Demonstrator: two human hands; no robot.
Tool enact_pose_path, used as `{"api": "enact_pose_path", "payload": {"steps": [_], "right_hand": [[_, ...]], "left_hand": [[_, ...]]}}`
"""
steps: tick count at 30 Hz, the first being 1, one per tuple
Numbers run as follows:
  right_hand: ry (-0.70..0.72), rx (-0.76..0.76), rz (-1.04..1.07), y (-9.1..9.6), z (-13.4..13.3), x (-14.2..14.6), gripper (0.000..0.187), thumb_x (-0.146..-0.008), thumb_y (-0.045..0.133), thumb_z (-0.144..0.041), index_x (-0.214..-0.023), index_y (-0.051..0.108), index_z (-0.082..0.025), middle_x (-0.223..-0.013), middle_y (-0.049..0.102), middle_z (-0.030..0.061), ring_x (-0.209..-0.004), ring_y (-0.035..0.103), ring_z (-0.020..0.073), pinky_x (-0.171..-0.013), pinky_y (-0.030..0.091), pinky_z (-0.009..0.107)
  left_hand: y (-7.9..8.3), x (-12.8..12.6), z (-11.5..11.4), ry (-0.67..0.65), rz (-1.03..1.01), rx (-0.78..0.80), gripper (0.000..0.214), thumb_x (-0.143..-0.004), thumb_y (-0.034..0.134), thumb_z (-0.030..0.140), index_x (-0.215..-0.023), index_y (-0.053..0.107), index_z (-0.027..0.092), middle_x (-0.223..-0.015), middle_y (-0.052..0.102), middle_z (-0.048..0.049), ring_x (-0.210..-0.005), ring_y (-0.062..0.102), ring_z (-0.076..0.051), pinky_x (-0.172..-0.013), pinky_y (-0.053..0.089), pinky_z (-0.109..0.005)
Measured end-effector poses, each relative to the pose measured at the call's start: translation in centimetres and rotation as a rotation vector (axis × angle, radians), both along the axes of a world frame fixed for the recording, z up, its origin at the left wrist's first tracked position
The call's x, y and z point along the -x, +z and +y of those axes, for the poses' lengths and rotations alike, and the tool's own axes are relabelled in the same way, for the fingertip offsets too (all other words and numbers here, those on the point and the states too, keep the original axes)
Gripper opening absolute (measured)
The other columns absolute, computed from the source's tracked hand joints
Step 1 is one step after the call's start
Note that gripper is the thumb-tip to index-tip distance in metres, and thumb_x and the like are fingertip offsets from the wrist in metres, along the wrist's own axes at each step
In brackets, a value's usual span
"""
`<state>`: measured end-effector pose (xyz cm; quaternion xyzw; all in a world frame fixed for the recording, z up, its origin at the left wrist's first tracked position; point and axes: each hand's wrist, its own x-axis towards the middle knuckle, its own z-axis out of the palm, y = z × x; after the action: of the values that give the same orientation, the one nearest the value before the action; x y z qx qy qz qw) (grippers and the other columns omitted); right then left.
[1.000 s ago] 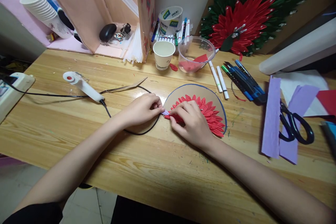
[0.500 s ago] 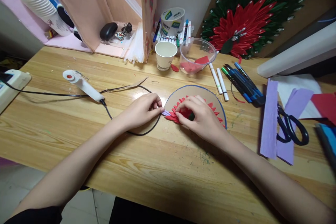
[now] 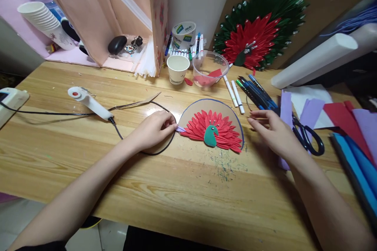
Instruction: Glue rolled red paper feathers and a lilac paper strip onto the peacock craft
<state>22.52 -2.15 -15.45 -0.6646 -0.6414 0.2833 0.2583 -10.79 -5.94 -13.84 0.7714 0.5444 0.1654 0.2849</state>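
Note:
A cardboard half-disc with a blue outline lies on the wooden table. Red paper petals fan across it around a green bird shape. My left hand is closed in a pinch on a small purple paper piece at the disc's left edge. My right hand hovers right of the disc with fingers stretched out and nothing in it, close to the purple paper strips and black scissors.
A white glue gun with a black cord lies at left. Behind the disc stand a paper cup, a clear bowl with red scraps, markers and tape. A finished red-green fan leans at the back. Coloured sheets lie right.
My right hand has lifted off the red petals and moved right toward the purple strips, uncovering the green bird. My left hand stays pinched at the disc's edge. The view shifted slightly right.

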Motion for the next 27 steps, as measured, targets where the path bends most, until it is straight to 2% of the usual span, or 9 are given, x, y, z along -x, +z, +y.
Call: {"api": "enact_pose_path", "payload": {"steps": [2, 6, 15, 20, 24, 27], "right_hand": [[0.010, 0.062, 0.043, -0.4, -0.1, -0.5, 0.043, -0.071, 0.061, -0.052, -0.097, 0.055, -0.018, -0.094, 0.061, 0.0100, -0.085, 0.060, 0.0235, -0.075, 0.050, 0.039], [0.057, 0.076, 0.030, -0.7, -0.5, 0.1, 0.051, -0.068, 0.063, -0.055, -0.099, 0.057, -0.016, -0.087, 0.060, 0.0082, -0.078, 0.058, 0.0209, -0.072, 0.047, 0.036], [0.026, 0.059, 0.012, -0.8, -0.7, 1.3, 0.042, -0.070, 0.061, -0.052, -0.090, 0.060, -0.015, -0.076, 0.061, 0.0048, -0.064, 0.054, 0.0156, -0.059, 0.041, 0.029], [0.014, 0.044, -0.040, -1.6, -0.1, 1.1, 0.034, -0.071, 0.062, -0.045, -0.088, 0.060, -0.015, -0.068, 0.057, 0.0017, -0.057, 0.051, 0.0139, -0.053, 0.037, 0.027], [0.034, -0.014, -0.059, -1.5, -0.3, 1.0, 0.027, -0.075, 0.060, -0.041, -0.087, 0.059, -0.017, -0.068, 0.056, 0.0014, -0.058, 0.050, 0.0140, -0.054, 0.038, 0.027], [0.084, -0.178, -0.096, 0.4, -1.1, 2.5, 0.020, -0.078, 0.058, -0.035, -0.087, 0.059, -0.018, -0.073, 0.055, 0.0025, -0.062, 0.050, 0.0147, -0.057, 0.040, 0.027]], "left_hand": [[-0.2, -0.2, -0.1, 0.004, 0.010, -0.004, 0.021, -0.084, 0.048, 0.036, -0.079, 0.057, 0.017, -0.073, 0.056, -0.0027, -0.067, 0.049, -0.015, -0.059, 0.035, -0.027], [-0.3, -0.6, -0.3, 0.011, 0.028, -0.026, 0.021, -0.083, 0.048, 0.036, -0.075, 0.056, 0.017, -0.072, 0.056, -0.0026, -0.069, 0.048, -0.016, -0.061, 0.035, -0.027], [-0.3, -0.5, -0.3, -0.051, 0.041, -0.043, 0.023, -0.086, 0.047, 0.037, -0.076, 0.054, 0.017, -0.076, 0.055, -0.0024, -0.071, 0.048, -0.016, -0.063, 0.036, -0.027], [-0.5, -0.6, -0.2, -0.059, 0.030, -0.050, 0.024, -0.085, 0.049, 0.039, -0.074, 0.052, 0.017, -0.075, 0.055, -0.0021, -0.071, 0.049, -0.015, -0.063, 0.036, -0.027], [-0.3, -0.6, -0.2, 0.004, 0.016, -0.040, 0.023, -0.083, 0.051, 0.040, -0.078, 0.054, 0.017, -0.076, 0.055, -0.0020, -0.069, 0.049, -0.015, -0.061, 0.036, -0.027], [-0.1, -0.3, -0.1, 0.028, -0.007, -0.036, 0.021, -0.084, 0.050, 0.037, -0.082, 0.055, 0.017, -0.075, 0.056, -0.0017, -0.068, 0.050, -0.015, -0.060, 0.036, -0.026]]}}
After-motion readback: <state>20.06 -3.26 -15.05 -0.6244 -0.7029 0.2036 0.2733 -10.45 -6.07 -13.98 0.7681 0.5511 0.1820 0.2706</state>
